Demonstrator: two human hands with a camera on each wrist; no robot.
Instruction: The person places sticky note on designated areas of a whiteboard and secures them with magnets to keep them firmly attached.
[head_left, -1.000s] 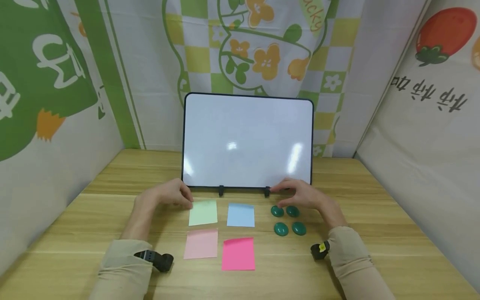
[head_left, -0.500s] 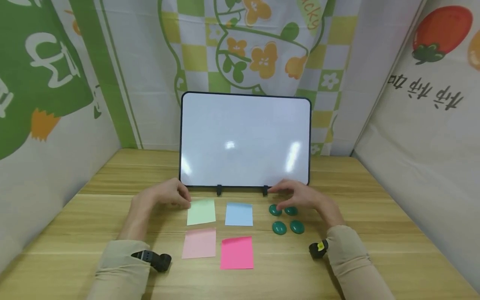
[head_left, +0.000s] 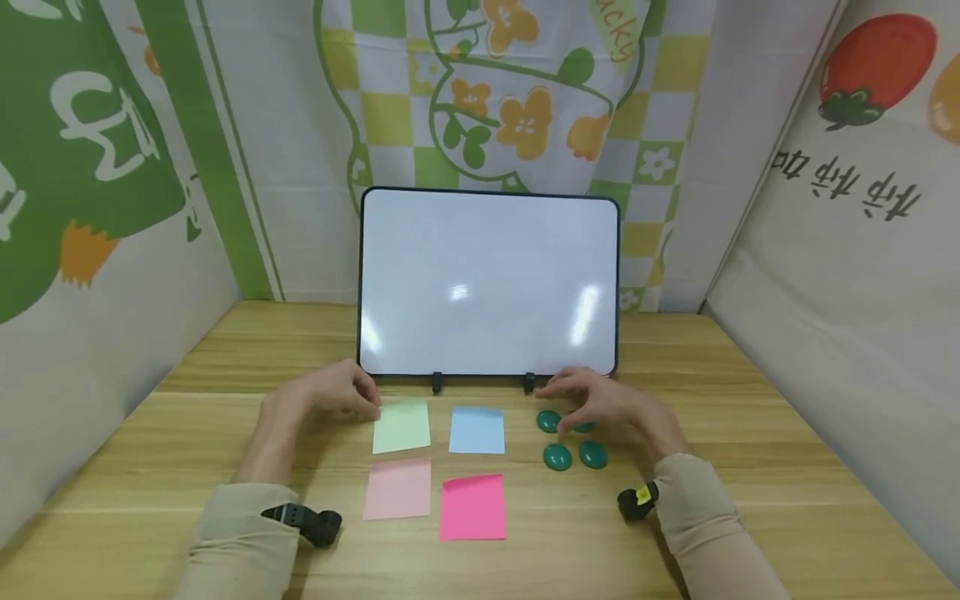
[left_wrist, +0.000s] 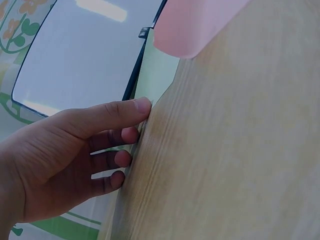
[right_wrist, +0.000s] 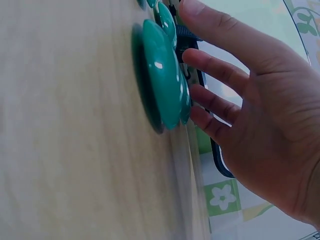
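Note:
In the head view, my left hand (head_left: 339, 389) pinches the left upper corner of a pale green sticky note (head_left: 402, 427) lying on the table. The left wrist view shows the thumb (left_wrist: 120, 114) on that note's edge, with the other fingers curled beneath. My right hand (head_left: 606, 402) hovers loosely spread over several glossy green domed discs (head_left: 557, 457), which look like whiteboard magnets. It partly covers the far ones. Seen from the right wrist, its fingertips are close to a green disc (right_wrist: 162, 75), and nothing is held between them.
A blue sticky note (head_left: 477, 431), a light pink note (head_left: 398, 489) and a bright pink note (head_left: 473, 508) lie between the hands. Behind them a black-framed whiteboard (head_left: 487, 283) stands on small black feet (head_left: 437, 382). Printed cloth surrounds the wooden table (head_left: 600, 550).
My right hand has dropped slightly toward me over the green discs. My left hand stays at the pale green note's corner. The head view has shifted a little.

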